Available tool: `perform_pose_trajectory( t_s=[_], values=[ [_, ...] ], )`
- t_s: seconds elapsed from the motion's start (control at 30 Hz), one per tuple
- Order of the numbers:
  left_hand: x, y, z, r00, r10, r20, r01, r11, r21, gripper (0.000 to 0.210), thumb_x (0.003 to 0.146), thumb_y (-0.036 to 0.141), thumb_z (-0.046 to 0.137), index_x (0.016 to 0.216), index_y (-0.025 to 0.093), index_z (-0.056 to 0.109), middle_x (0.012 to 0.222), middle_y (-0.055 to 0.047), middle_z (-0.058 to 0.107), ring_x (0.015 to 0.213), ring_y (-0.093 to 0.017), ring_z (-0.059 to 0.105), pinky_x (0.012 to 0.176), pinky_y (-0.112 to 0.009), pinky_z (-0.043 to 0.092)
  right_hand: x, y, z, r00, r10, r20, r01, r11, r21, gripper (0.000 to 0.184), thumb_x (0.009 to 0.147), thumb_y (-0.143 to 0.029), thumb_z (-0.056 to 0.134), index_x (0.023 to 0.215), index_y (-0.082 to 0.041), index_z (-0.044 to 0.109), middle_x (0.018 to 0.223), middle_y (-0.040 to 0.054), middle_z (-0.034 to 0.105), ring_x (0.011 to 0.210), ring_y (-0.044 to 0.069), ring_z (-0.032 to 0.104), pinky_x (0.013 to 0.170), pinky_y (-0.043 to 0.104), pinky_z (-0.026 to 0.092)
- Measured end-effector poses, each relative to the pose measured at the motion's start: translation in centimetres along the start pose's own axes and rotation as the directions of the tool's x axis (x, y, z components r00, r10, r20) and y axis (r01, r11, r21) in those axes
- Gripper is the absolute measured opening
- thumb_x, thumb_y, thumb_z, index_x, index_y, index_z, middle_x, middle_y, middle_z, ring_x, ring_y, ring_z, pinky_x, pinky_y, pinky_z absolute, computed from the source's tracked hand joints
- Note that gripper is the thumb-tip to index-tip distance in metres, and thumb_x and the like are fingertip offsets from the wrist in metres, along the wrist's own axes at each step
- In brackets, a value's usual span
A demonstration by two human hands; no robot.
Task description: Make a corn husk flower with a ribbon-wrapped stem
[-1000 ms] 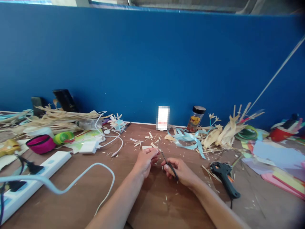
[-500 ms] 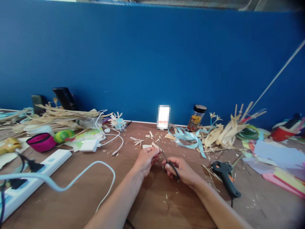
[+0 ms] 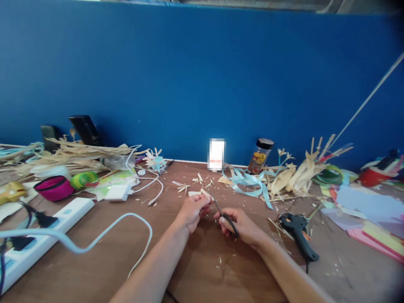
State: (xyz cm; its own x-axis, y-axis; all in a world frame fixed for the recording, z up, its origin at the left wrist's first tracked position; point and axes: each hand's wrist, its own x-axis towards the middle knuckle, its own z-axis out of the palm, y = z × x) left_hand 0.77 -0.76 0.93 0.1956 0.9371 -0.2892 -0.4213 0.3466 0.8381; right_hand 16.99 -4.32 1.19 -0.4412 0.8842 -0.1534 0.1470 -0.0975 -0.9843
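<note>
Blue partition (image 3: 202, 75) backs our brown bench (image 3: 202, 263). Our left hand (image 3: 193, 210) pinches a pale husk strip (image 3: 204, 192), its length slanting away leftward; our right hand (image 3: 237, 223) grips scissors (image 3: 233, 227) angled the same way, reaching just right of the strip.

Even, moderately bright light falls over the scene; its source cannot be told. The blue wall (image 3: 189, 75) pales toward ten o'clock and darkens toward two, where a black vignette swallows the corner. A white rectangle (image 3: 216, 154) near the centre glares, broken into coarse pixels. Diffuse shadows darken the brown tabletop (image 3: 217, 284) toward six o'clock. Paper sheets (image 3: 369, 202) near four o'clock smear softly; the power strip (image 3: 77, 208) toward eight looks stretched.
</note>
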Motion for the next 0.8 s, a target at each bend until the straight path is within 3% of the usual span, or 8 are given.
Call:
perform_pose_trajectory(
  t_s=[0.8],
  values=[
    [0.11,0.03,-0.23,1.000,-0.006,0.016,0.005,1.000,0.015,0.014,0.059,0.022,0.070,0.064,0.011,0.062,0.059,0.000,0.058,0.049,-0.004,0.049,0.050,-0.015,0.042,-0.08,0.19,-0.19,1.000,-0.014,0.019,0.014,1.000,-0.002,0.037,0.071,-0.044,0.056,0.091,-0.013,0.057,0.055,-0.0027,0.052,0.047,0.007,0.047,0.045,0.017,0.034]
  ],
)
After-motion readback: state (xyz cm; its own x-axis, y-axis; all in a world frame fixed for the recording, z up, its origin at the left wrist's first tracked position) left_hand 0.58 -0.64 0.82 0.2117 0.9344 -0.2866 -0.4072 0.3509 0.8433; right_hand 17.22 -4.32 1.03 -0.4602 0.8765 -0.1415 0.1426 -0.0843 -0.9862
